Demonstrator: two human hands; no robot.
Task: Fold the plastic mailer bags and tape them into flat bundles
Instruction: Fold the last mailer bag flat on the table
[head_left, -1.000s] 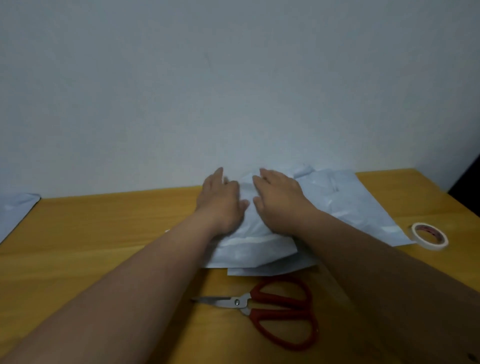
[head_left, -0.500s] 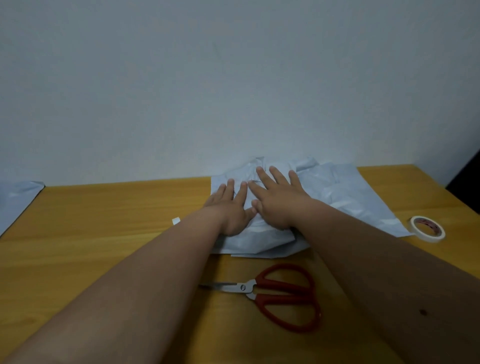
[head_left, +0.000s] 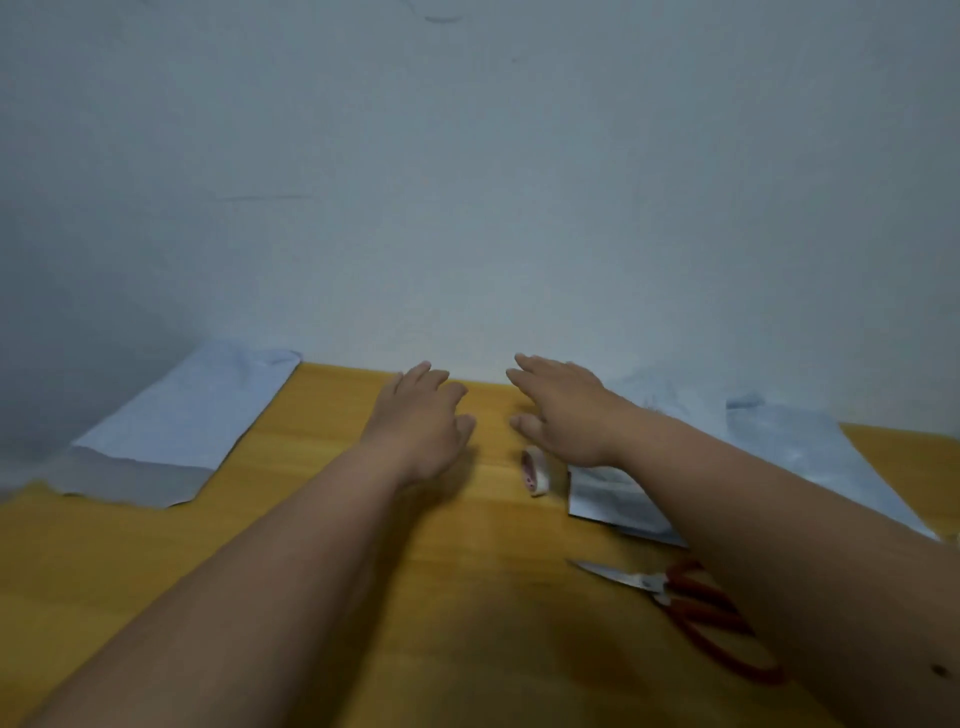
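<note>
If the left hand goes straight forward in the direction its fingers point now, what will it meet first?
Probably nothing on the table: the left hand points over bare wood toward the wall, so the wall would likely come first. The depth is unclear.

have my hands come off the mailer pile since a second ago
Yes. Both hands, left and right, left the pile and now hang over bare table to its left.

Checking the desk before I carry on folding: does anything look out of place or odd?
Only small things. A scrap of tape lies loose on the table beside the folded mailer, stuck to nothing. The scissors lie partly under the right forearm.
</note>
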